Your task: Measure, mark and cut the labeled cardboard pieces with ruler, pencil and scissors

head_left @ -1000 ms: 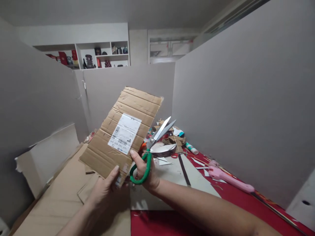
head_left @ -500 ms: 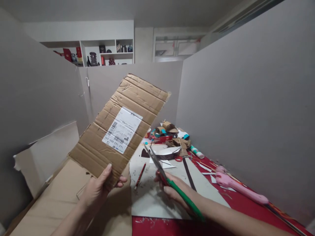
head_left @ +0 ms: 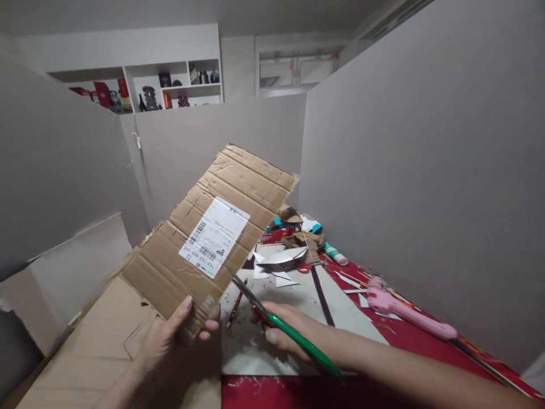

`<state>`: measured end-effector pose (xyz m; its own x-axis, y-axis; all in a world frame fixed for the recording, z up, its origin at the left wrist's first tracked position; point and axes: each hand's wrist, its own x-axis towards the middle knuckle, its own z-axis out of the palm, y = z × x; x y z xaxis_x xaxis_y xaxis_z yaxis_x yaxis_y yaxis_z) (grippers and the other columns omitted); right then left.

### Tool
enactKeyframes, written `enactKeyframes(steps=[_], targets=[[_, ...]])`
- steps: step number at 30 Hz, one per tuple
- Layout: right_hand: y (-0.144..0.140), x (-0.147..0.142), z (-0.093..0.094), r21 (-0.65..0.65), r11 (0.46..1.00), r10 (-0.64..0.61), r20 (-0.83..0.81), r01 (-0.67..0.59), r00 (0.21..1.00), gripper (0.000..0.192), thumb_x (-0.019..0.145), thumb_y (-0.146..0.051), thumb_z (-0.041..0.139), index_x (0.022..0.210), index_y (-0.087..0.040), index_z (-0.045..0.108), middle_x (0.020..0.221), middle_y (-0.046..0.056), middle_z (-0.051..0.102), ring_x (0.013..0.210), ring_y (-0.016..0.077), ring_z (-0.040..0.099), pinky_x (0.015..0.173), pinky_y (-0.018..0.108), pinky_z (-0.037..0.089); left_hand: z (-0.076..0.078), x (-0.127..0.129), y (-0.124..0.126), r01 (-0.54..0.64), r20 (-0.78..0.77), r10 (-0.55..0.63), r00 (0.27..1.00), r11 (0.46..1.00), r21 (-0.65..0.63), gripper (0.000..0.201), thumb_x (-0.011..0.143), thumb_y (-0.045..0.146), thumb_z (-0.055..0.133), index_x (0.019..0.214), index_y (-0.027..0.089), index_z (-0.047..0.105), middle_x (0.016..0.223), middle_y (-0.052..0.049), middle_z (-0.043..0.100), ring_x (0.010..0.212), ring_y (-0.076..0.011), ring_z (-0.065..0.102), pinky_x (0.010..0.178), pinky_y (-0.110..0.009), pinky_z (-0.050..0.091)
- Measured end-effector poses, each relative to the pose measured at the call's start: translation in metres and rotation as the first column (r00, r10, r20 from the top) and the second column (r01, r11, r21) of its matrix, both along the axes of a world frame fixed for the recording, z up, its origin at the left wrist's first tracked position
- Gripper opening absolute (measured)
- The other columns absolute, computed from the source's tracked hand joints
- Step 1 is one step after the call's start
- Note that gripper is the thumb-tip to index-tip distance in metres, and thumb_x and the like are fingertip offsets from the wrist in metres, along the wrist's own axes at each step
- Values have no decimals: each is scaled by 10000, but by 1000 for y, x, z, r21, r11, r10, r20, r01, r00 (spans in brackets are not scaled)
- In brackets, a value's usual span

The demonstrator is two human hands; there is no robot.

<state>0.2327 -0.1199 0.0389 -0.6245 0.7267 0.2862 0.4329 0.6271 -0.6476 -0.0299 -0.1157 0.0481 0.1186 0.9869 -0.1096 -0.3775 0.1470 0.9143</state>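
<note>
Possibly against the cardboard [head_left: 189,218], green-handled scissors [head_left: 283,328].

Grey partitions [head_left: 404,142] before white open wall shelves [head_left: 187,89]

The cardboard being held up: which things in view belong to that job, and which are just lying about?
Seemingly part of the job:
cardboard, held in the left hand
scissors, held in the right hand

Seemingly just lying about, as neither hand holds them:
red pencil
dark strip
pink tool
striped tube
white scraps
</note>
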Motion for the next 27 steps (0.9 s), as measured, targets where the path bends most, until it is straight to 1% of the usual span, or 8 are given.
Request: enactKeyframes(steps=[4,6,9,13,17,22,24,27], targets=[[2,0,0,1,1000,17,-2,-17,1000,745,892,-801,206,966,-144,550,836,84,575,735,205,531,691,330,481,2,6,-6,-20,0,21,1000,1000,-24,266,751,277,802,911,77,726,691,-101,763,568,-191,710,511,-223,569],[2,1,-1,-27,999,29,-11,-30,1000,743,892,-802,207,969,-142,542,840,86,568,735,204,525,685,327,478,3,8,-8,-48,-1,48,999,999,-17,281,737,289,810,905,81,724,707,-104,767,566,-189,709,507,-221,565],[4,1,-5,-76,995,57,-45,-60,997,729,891,-801,218,961,-143,523,806,63,537,680,181,496,631,307,463,2,8,-9,-56,-9,56,998,998,-26,357,659,338,865,883,96,728,745,-102,776,580,-196,715,519,-229,570],[7,3,-8,-56,994,87,-66,-91,994,714,895,-798,208,929,-150,504,787,49,505,687,177,470,638,309,447,-2,6,-7,-53,-62,50,997,998,-46,429,589,420,897,842,112,741,746,-96,776,577,-191,710,528,-231,567],[7,1,-9,-88,994,50,-90,-58,995,683,879,-813,245,854,-168,470,745,34,483,657,162,450,602,290,422,-3,6,-6,-44,-102,42,994,999,-21,465,577,482,890,813,108,748,691,-94,765,565,-190,701,548,-239,569],[4,-1,-9,-215,976,5,-167,-41,986,699,814,-873,297,792,-187,429,654,-8,437,545,119,405,462,232,359,-2,7,-6,-27,-115,25,993,999,-21,466,550,518,890,757,126,749,629,-82,747,548,-182,685,535,-233,554],[3,-2,-9,-253,967,-8,-176,-38,984,709,800,-883,313,790,-184,432,651,-11,433,526,111,404,444,224,354,-2,7,-6,-25,-116,21,993,999,-32,452,556,529,881,750,142,752,643,-76,750,529,-177,672,521,-242,549],[3,-1,-9,-257,966,-28,-171,-17,985,716,793,-886,324,774,-180,440,636,-13,425,523,107,396,439,219,344,-2,6,-6,-28,-141,23,990,999,-34,395,587,518,867,723,163,756,649,-76,751,536,-185,670,525,-254,547]])
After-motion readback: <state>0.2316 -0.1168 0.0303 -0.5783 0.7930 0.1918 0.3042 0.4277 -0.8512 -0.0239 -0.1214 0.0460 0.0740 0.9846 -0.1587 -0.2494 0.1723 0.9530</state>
